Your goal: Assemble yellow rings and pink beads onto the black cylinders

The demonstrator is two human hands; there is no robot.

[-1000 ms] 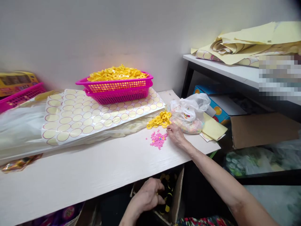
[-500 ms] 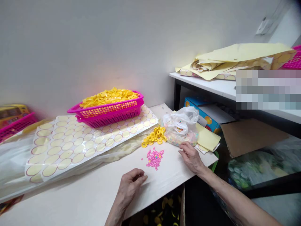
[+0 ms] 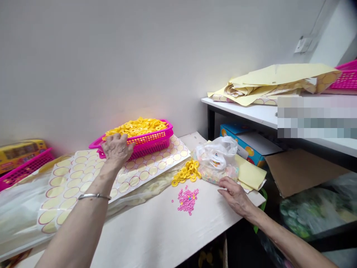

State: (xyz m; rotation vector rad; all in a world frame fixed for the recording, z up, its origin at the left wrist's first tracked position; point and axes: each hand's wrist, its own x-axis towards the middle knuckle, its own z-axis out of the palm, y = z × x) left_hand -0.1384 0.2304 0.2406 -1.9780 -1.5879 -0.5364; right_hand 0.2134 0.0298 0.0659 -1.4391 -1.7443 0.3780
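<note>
My left hand (image 3: pixel 116 149) is at the near left side of a pink basket (image 3: pixel 150 147) heaped with yellow rings (image 3: pixel 142 126); its fingers are apart over the rim, their tips partly hidden. Beside a plastic bag (image 3: pixel 216 158) of small pastel pieces, my right hand (image 3: pixel 235 195) hovers low near the table's right edge, fingers loosely bent and apart, holding nothing visible. A small pile of yellow rings (image 3: pixel 186 173) lies left of the bag. Nearer to me is a scatter of tiny pink beads (image 3: pixel 188 200) with a few yellow and blue ones.
Sheets of round stickers (image 3: pixel 150 169) lie under the basket on the white table (image 3: pixel 145 227). At the left is another pink basket (image 3: pixel 30 167). A shelf (image 3: pixel 251 113) with yellow paper (image 3: pixel 279 76) stands right, above a blue box (image 3: pixel 245 143) and an open carton (image 3: pixel 301 171).
My left hand has moved from the table near the pink beads up and left to the basket. My right hand stays beside the plastic bag. The view has shifted slightly.
</note>
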